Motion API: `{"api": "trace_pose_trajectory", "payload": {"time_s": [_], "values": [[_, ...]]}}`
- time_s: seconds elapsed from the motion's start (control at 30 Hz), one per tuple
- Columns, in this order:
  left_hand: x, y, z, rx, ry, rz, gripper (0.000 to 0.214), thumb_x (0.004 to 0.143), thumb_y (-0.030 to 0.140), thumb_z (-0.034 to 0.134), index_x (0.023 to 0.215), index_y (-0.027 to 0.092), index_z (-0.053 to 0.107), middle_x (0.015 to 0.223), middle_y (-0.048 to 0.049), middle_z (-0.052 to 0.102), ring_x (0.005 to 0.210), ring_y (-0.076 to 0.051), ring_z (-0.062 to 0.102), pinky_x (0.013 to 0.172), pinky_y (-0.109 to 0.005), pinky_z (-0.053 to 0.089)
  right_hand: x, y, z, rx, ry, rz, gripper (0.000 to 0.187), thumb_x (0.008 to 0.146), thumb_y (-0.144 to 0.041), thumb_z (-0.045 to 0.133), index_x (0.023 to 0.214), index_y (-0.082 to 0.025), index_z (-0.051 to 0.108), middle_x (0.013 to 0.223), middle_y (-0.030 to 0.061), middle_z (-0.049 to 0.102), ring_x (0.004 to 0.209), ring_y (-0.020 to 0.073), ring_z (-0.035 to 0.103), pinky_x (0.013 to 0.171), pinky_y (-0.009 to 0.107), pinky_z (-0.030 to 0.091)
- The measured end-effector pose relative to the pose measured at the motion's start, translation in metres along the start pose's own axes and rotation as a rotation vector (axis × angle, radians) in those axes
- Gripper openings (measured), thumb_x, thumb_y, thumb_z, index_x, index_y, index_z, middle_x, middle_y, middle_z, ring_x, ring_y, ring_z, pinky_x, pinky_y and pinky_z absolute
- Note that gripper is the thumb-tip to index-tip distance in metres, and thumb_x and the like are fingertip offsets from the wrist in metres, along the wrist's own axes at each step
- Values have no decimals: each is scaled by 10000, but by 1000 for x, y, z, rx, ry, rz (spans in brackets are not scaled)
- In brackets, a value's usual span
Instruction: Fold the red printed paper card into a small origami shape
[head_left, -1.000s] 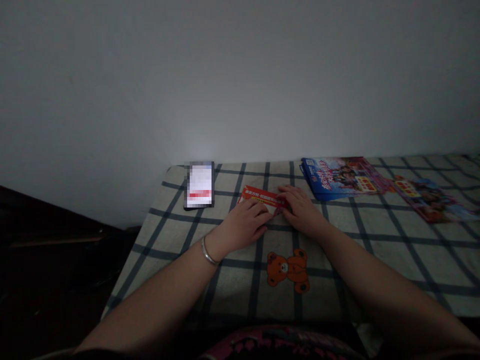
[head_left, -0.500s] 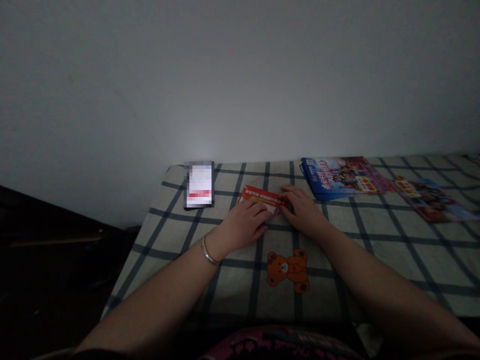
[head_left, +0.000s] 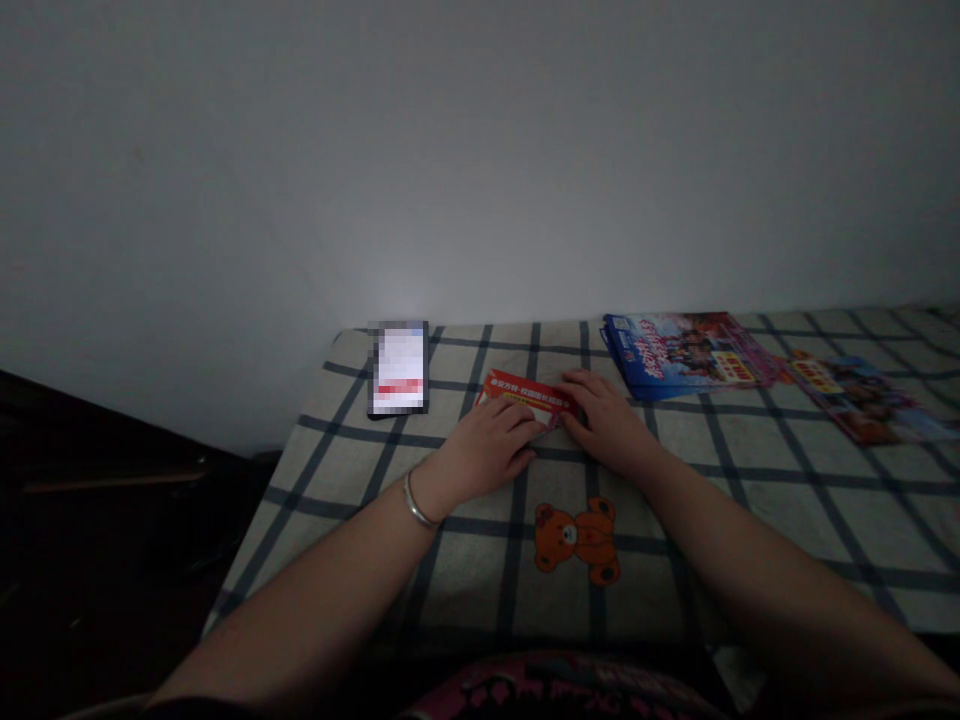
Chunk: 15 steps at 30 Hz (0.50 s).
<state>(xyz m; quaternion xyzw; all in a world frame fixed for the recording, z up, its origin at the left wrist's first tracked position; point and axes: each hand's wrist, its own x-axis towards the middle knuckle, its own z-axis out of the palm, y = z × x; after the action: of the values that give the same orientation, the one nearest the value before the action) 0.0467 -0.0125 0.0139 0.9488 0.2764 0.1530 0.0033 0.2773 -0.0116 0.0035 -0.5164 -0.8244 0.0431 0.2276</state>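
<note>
- Red-and-white paper (head_left: 517, 384): lies on the checked surface (head_left: 757, 450), closer to its back edge than its front edge. Lower part under your fingers, full outline hidden; small print too blurred to read.
- Your left hand (head_left: 487, 448): over the paper's left and lower part, fingers bent and side by side. Can't tell if they pinch it or just press; fingertips partly hidden.
- Your right hand (head_left: 606, 422): at the paper's right end, fingers bent, thumb toward the lower edge. Grip or plain contact, can't tell.
- Silver bracelet (head_left: 417, 502) round your left wrist, underside hidden.
- Orange bear (head_left: 576, 540): flat figure on the cloth, toward the front edge, between your forearms.
- Phone (head_left: 399, 366): near the surface's back left corner, lit, screen pixelated, unreadable.
- Blue leaflets (head_left: 675, 352): overlapping pile at the back edge, right of your hands; count unclear, lower ones mostly covered.
- Another leaflet (head_left: 862, 398): farther right, dim, reaching the frame's side. Surface's right end cut off.
- Pink patterned fabric (head_left: 562, 685): past the front edge, cut off at the bottom.
- Beyond the left edge: dark; a thin bar (head_left: 116, 477) shows, rest hard to make out.
</note>
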Motion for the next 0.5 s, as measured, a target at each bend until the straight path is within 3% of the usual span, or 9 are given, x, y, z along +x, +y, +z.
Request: {"api": "trace_pose_trajectory", "payload": {"time_s": [0.5], "values": [[0,0,-1,0,-3,13,401,885,269,599,1277,200,556,1173,-73,593,1081,-248,506,983,-444,441,-1,0,-2,11,-11,-9,351,876,-240,518,1203,-154,610,1355,140,550,1314,296,445,1120,519,357]]}}
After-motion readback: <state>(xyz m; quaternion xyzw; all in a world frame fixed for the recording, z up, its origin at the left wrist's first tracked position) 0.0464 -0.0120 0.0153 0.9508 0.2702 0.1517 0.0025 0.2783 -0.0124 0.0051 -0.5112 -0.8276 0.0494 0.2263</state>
